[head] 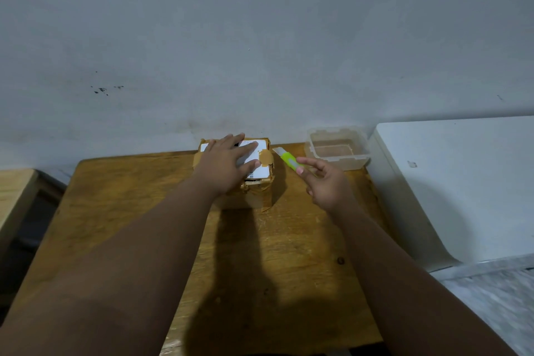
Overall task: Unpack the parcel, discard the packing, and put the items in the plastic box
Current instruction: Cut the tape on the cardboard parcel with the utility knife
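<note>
so, from the head camera looking down: a wooden worktop (289, 240) stands against a pale grey wall (260, 37), and near its far edge sits the parcel (254, 193), a small cardboard box wrapped in brown tape, with a white label (260, 150) on its top face. it looks unopened, though the tape along the near top edge is ragged.

the left hand (228, 165) lies flat on top of the parcel, palm down, fingers spread over the label and not gripping anything.

just right of the parcel a lime-green utility knife (289, 160) lies slantwise, its pale blade end pointing away toward the wall. the right hand (326, 182) is at the knife's near end, fingers loosely curled and parted; the thumb and forefinger tips sit right at the handle, but i cannot tell whether they pinch it or only touch it.

farther right, at the back corner of the worktop, the clear plastic box (338, 147) stands with no lid on it and nothing visible inside. it is near the knife but apart from the parcel.

beside the worktop on the right is a white cabinet-like surface (462, 182); at the left edge a second wooden surface (14, 193) shows.
</note>
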